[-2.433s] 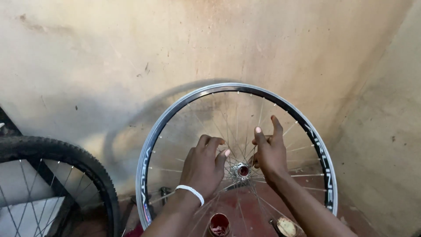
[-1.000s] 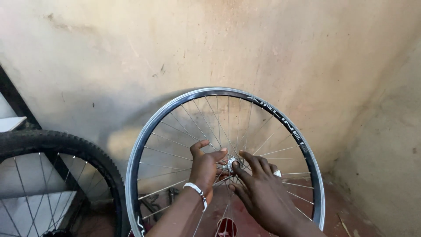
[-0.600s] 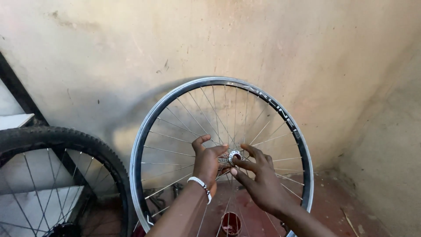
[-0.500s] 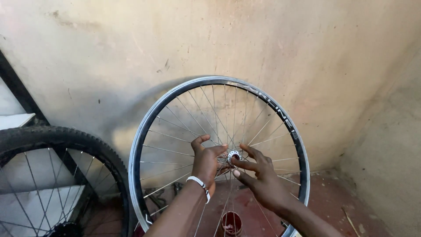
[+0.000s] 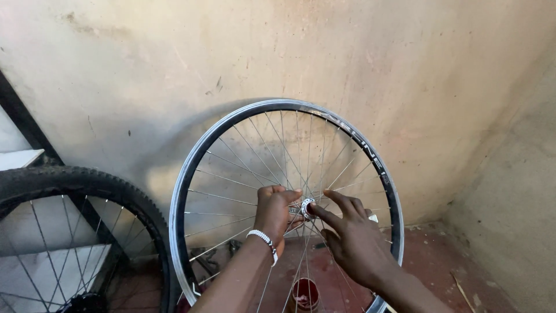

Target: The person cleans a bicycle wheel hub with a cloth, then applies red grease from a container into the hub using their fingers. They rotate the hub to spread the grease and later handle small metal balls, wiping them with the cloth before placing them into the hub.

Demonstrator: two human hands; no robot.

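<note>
A bare bicycle wheel with a black-and-silver rim (image 5: pixel 191 168) and thin steel spokes stands upright in front of a stained wall. At its middle is a shiny metal hub (image 5: pixel 306 207). My left hand (image 5: pixel 273 210), with a white beaded bracelet at the wrist, grips the hub from the left side, fingers curled around it. My right hand (image 5: pixel 350 240) reaches in from the right, its fingertips pinching the hub's end. Part of the hub is hidden behind my fingers.
A second wheel with a knobby black tyre (image 5: pixel 75 181) leans at the lower left against a dark frame. A small red tin (image 5: pixel 305 293) sits on the reddish floor (image 5: pixel 440 261) below the hub. Plastered walls meet in a corner at the right.
The right hand has come from raised, spread fingers down onto the hub. The left hand has stayed at the hub. The view has shifted slightly, so the wheel sits more centred.
</note>
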